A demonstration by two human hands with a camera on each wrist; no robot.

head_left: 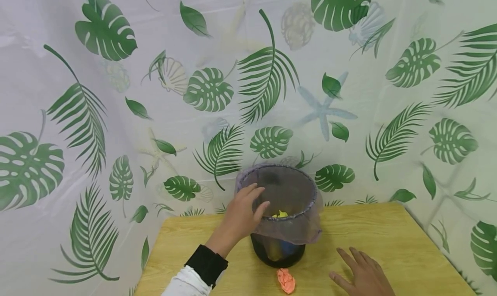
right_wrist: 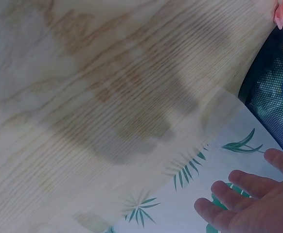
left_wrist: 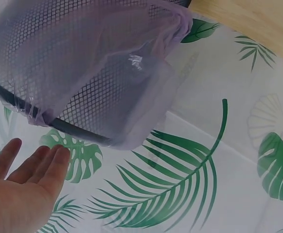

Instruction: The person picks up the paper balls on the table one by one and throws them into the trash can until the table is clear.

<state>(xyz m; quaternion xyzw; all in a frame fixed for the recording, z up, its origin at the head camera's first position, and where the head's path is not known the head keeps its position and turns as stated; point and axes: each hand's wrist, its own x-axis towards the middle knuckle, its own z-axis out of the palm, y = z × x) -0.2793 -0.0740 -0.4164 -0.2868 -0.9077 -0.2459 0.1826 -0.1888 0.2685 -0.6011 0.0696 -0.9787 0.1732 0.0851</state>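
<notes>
A black mesh wastebasket (head_left: 277, 258) stands on the table, with a thin purple trash bag (head_left: 303, 229) folded over its rim. Something yellow (head_left: 280, 214) shows inside it. My left hand (head_left: 242, 212) is over the near left side of the rim, fingers apart and holding nothing; whether it touches the bag I cannot tell. In the left wrist view the fingers are beside the bag-covered rim. My right hand (head_left: 363, 272) hovers by the table's front right, fingers spread, nothing in it. A crumpled orange paper ball (head_left: 286, 281) lies in front of the basket, between the hands.
The wood-grain table (head_left: 372, 227) reaches back to a leaf-printed plastic curtain (head_left: 217, 37) that surrounds it behind and at both sides. Through the basket's mesh a blue item (head_left: 289, 247) is visible low down.
</notes>
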